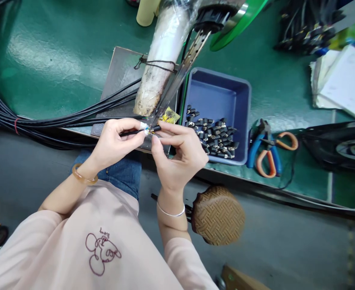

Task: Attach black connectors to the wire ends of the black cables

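Note:
My left hand (117, 139) pinches the end of a black cable (129, 132), with white tape on a fingertip and thin coloured wires showing between the hands. Close beside it, my right hand (180, 151) holds a small black connector (156, 128) between thumb and fingers, against the wire ends. Whether the wires sit inside the connector is too small to tell. Just above the fingers is a yellow piece (170, 116) on a grey metal plate (117, 72). A bundle of black cables (59, 122) runs in from the left.
A wrapped white tube (162, 52) and a metal arm (185, 66) slant above my hands. Right of them, a blue bin (246, 121) holds many black connectors (216, 137). Pliers (265, 137), orange-handled scissors (266, 163) and papers (346, 80) lie farther right. A stool (218, 215) stands below the table edge.

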Action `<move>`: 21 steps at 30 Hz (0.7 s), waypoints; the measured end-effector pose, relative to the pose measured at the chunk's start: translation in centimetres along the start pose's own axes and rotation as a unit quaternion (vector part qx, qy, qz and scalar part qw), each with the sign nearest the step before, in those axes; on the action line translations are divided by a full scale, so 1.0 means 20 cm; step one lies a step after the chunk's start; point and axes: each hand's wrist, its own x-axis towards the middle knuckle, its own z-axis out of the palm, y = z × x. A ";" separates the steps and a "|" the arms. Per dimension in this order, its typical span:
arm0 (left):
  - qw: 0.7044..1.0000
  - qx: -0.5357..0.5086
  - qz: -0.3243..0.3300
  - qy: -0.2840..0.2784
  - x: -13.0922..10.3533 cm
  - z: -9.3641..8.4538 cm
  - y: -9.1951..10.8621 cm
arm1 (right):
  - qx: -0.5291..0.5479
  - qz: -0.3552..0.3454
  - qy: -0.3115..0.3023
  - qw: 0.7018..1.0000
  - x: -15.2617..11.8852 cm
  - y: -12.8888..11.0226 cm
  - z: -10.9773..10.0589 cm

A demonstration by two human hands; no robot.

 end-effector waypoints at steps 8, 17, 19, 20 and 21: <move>0.999 -0.024 -0.040 -0.014 -0.01 0.00 -0.02 | -0.016 -0.008 -0.015 1.000 -0.02 0.00 -0.01; 0.997 -0.045 -0.049 -0.028 -0.03 0.00 -0.01 | -0.004 -0.009 0.000 1.000 -0.03 0.00 -0.01; 0.998 -0.045 -0.044 -0.027 -0.03 0.00 -0.01 | -0.002 -0.004 0.003 1.000 -0.03 0.00 -0.01; 0.998 -0.044 -0.042 -0.027 -0.03 0.00 -0.01 | -0.001 0.002 0.002 1.000 -0.03 0.00 0.00; 0.998 -0.041 -0.041 -0.027 -0.03 0.01 -0.01 | -0.001 0.008 0.000 1.000 -0.03 0.01 0.00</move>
